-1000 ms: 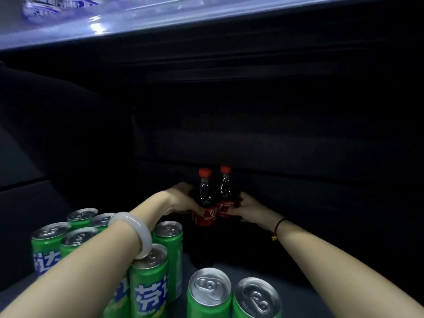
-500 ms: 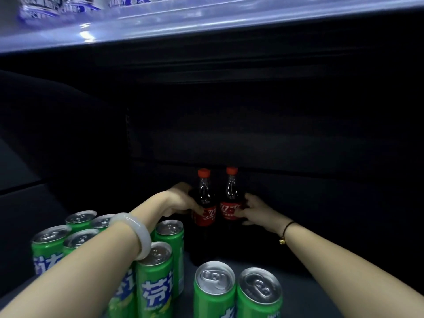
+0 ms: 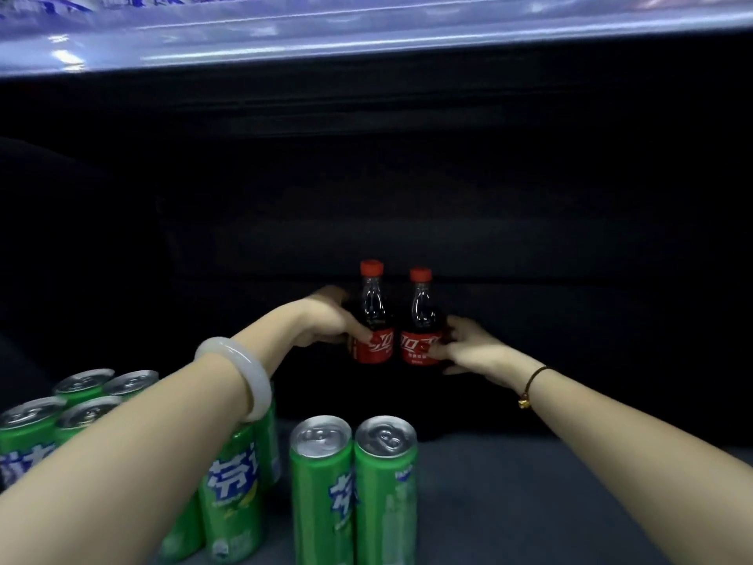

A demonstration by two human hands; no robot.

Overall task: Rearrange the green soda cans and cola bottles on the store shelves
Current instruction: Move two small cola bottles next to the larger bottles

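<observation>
The left hand [image 3: 326, 324] curls round the left cola bottle [image 3: 374, 320] at its red label, and the right hand [image 3: 472, 348] grips the right cola bottle [image 3: 421, 320] likewise. Both bottles stand upright, side by side between the hands. Green soda cans [image 3: 322, 483] stand on the shelf [image 3: 509, 503] behind the hands, under and between the forearms.

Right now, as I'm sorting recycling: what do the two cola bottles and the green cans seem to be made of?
Left cola bottle and right cola bottle: probably clear glossy plastic, judging by sharp highlights on see-through necks; red caps look like matte plastic. Green cans: likely aluminium, with bare silvery tops, pull tabs and glossy printed walls.
</observation>
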